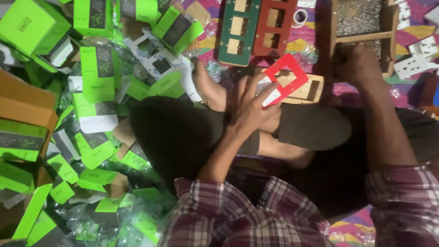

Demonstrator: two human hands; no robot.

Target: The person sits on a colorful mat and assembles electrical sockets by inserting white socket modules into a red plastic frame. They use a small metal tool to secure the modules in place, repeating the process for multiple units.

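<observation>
Left hand pinched the red plastic frame at its 8 o'clock corner over the wooden jig, likely light, stiff, slick, best gripped by rim; right hand sat at the screw tray's 6 o'clock, closure unclear.

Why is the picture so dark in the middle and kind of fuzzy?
Head view: the light is dim, so the lap sits in deep shadow, while the green boxes look brightest; the left hand on the red frame is soft with blur, and the right hand at the wooden tray is dark and lacks detail.
</observation>
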